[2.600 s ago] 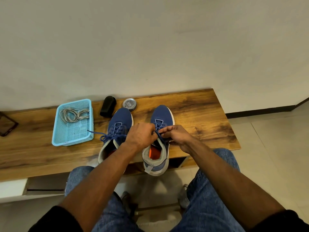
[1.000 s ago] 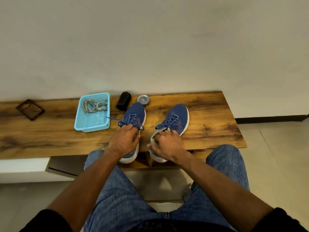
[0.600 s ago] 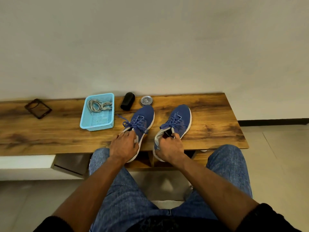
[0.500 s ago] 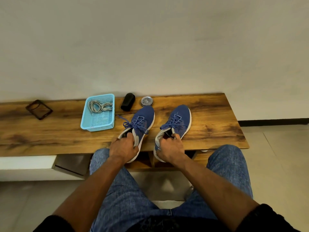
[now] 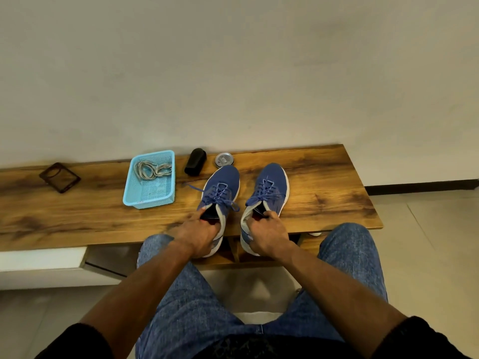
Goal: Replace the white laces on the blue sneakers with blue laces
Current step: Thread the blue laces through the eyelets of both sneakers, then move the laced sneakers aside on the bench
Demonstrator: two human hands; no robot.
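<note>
Two blue sneakers stand side by side on the wooden bench [image 5: 324, 182], toes toward the wall, both threaded with blue laces. My left hand [image 5: 198, 234] grips the heel collar of the left sneaker [image 5: 224, 182], fingers inside its opening. My right hand [image 5: 267, 233] grips the heel collar of the right sneaker [image 5: 272, 181] the same way. Both heels overhang the bench's front edge. The left sneaker's blue lace [image 5: 220, 196] is tied, with one end trailing left. The white laces [image 5: 151, 169] lie bundled in the light blue basket [image 5: 149, 200].
A black cylindrical object [image 5: 195, 161] and a small round metal tin [image 5: 224, 159] sit behind the sneakers by the wall. A dark square case [image 5: 59, 177] lies far left on the bench. My knees in jeans are just below the bench edge.
I stopped tying the right sneaker's lace and both hands dropped to the heels. Each hand now grips a sneaker's collar; the sneakers sit slightly straighter than a second ago.
</note>
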